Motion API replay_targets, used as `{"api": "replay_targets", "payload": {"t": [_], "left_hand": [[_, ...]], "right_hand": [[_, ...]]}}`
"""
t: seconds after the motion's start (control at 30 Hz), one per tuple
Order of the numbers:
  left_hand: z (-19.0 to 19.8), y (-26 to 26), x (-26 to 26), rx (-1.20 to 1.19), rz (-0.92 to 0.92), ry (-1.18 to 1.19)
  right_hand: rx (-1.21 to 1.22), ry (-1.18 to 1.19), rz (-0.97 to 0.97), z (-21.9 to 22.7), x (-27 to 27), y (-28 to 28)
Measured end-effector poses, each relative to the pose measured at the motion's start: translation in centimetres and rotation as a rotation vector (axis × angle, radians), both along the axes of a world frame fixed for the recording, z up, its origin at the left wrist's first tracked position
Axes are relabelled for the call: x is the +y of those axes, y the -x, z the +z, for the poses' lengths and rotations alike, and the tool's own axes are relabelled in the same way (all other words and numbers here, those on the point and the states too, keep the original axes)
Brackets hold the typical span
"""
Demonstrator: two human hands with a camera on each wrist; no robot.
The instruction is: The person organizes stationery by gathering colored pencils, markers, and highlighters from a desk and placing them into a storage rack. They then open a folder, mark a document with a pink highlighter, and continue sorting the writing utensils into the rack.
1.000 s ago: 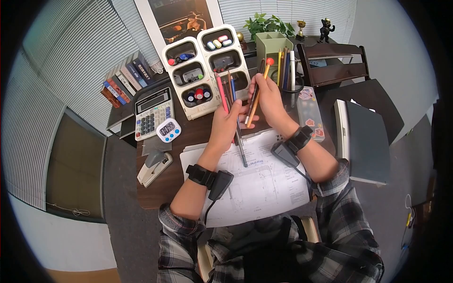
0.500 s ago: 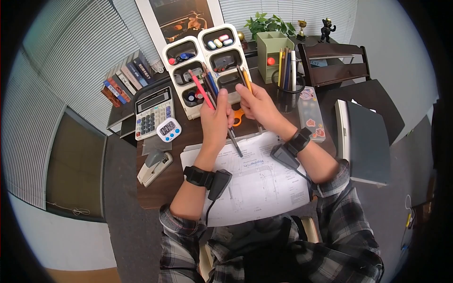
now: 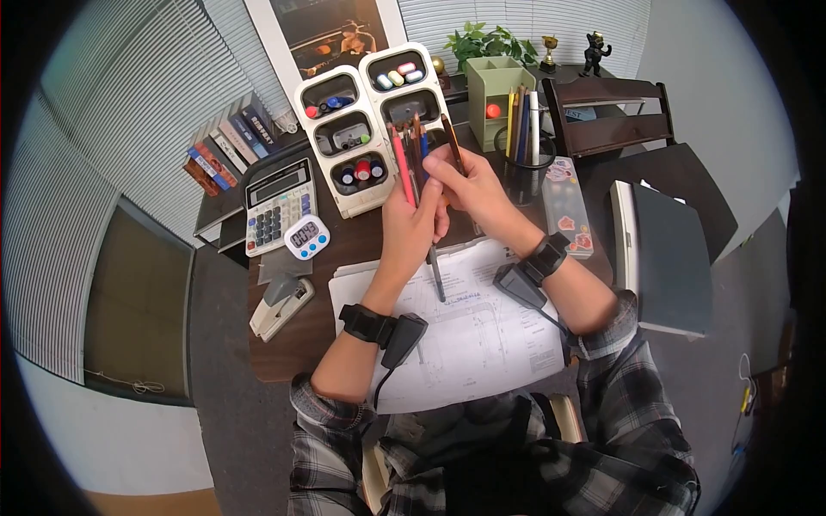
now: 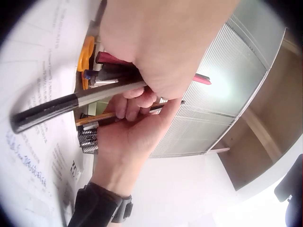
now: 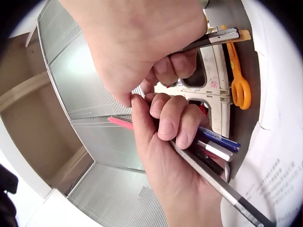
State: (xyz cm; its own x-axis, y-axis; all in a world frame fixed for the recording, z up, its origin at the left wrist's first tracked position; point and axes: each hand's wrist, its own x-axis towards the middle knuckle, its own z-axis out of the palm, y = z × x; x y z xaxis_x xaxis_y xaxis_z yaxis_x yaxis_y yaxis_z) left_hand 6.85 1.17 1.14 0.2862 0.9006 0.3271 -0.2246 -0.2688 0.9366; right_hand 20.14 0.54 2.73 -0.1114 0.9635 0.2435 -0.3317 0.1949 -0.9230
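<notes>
My left hand (image 3: 408,234) grips a bundle of pencils and pens, among them a pink pencil (image 3: 403,168), a blue one (image 3: 424,143) and a long grey-and-black one (image 3: 439,279) that sticks out below over the papers. My right hand (image 3: 480,199) holds a dark pencil (image 3: 452,136) and a yellow one, whose ends show in the right wrist view. The fingertips of both hands meet above the desk. In the left wrist view the grey-and-black pencil (image 4: 61,109) crosses under the left hand (image 4: 161,42).
Behind the hands stands a white organizer (image 3: 353,202) with compartments. A mesh holder (image 3: 520,185) with pencils and a green box (image 3: 499,86) are to the right. Printed papers (image 3: 482,361) lie in front. Calculator (image 3: 280,206), timer (image 3: 307,237) and stapler (image 3: 282,310) are left; orange scissors (image 5: 241,90) lie behind.
The right hand first moved down and left from the mesh holder's side, then closer to the left hand. The left hand's bundle tilted left, then came back more upright.
</notes>
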Motion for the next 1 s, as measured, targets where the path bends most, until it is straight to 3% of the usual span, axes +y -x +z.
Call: {"api": "replay_targets", "payload": {"t": [0.13,0.2,0.23,0.33,0.47,0.7,0.77,1.0], "left_hand": [[0.0,0.8,0.7,-0.014,0.039,0.064],[0.1,1.4,1.5,-0.266,0.168,0.114],[0.5,1.6,1.7,-0.266,0.169,0.114],[1.5,2.5,2.0,-0.550,0.303,0.162],[1.7,3.8,2.9,-0.633,0.394,0.114],[1.5,3.5,2.9,-0.644,0.349,0.159],[1.3,2.7,2.6,-0.612,0.300,0.199],[1.0,2.3,2.0,-0.492,0.248,0.133]], "right_hand": [[-0.136,-0.039,-0.109,-0.3,0.6,-0.5],[-0.198,-0.018,-0.079,-0.3,0.4,-0.5],[-0.198,-0.017,-0.077,-0.3,0.3,-0.5],[-0.549,0.037,0.160,0.3,-0.6,-0.1],[-0.677,0.072,0.336,0.0,-0.8,0.3],[-0.684,0.013,0.322,-0.2,-0.7,0.1],[-0.537,-0.034,0.263,-1.0,-0.3,0.3],[-0.445,0.046,0.281,-0.9,-0.2,0.1]]}}
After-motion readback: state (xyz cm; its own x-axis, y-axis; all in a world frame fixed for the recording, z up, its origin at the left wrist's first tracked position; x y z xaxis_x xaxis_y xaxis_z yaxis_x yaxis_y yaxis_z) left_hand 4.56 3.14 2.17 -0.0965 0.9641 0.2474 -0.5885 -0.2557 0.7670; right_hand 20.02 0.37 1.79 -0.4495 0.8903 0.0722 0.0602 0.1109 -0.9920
